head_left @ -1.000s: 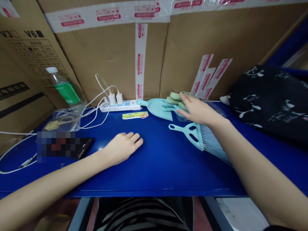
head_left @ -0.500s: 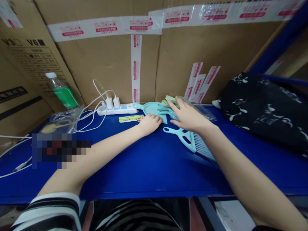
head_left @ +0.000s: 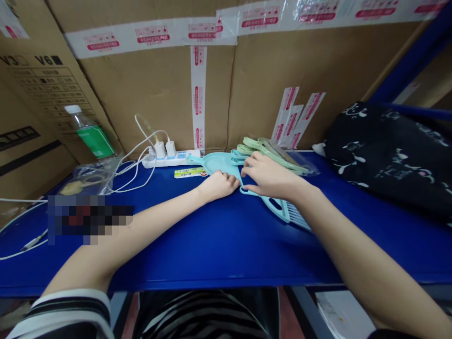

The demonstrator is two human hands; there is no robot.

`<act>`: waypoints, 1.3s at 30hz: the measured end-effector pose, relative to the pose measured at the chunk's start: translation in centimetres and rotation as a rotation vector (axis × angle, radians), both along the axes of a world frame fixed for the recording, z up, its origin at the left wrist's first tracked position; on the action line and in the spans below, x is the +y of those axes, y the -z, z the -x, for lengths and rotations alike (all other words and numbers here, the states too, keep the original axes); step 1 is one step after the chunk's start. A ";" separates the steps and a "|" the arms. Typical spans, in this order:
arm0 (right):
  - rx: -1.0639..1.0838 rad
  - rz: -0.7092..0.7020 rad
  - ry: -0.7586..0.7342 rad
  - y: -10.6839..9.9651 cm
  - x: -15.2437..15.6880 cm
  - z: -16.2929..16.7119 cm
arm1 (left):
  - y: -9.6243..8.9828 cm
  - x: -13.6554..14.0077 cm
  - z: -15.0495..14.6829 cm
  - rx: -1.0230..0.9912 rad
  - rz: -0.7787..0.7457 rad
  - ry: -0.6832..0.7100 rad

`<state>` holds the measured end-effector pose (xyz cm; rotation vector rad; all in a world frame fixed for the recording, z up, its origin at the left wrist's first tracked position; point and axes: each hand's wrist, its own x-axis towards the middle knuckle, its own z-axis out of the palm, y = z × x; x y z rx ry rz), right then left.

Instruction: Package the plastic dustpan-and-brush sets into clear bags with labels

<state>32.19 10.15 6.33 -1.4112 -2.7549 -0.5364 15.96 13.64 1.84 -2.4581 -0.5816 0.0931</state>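
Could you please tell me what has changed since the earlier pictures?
The left hand moved right and farther forward across the tabletop to the blue dustpan, which has shifted slightly left; whether the hand grips it is unclear. The right hand came back from the green pieces toward the blue brush. The bottle, power strip and black bag stayed put.

Along the back edge of my blue desk point(head_left: 212, 245), in front of the tall, taped cardboard point(head_left: 141, 89), I have a white power strip point(head_left: 178, 161) with two white chargers point(head_left: 160, 150) plugged in; white cables point(head_left: 24, 200) run to the left edge. Just in front of the strip lies a yellow-green label point(head_left: 187, 173). Near the back left corner I see a green-labelled bottle point(head_left: 94, 139) and a clear plastic bag point(head_left: 106, 175); toward the back right corner, a black patterned cloth bundle point(head_left: 391, 165).
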 end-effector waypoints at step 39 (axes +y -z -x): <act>0.182 0.011 -0.176 3.5 -1.3 5.5 | 2.5 -13.8 13.8 -0.575 0.263 -0.245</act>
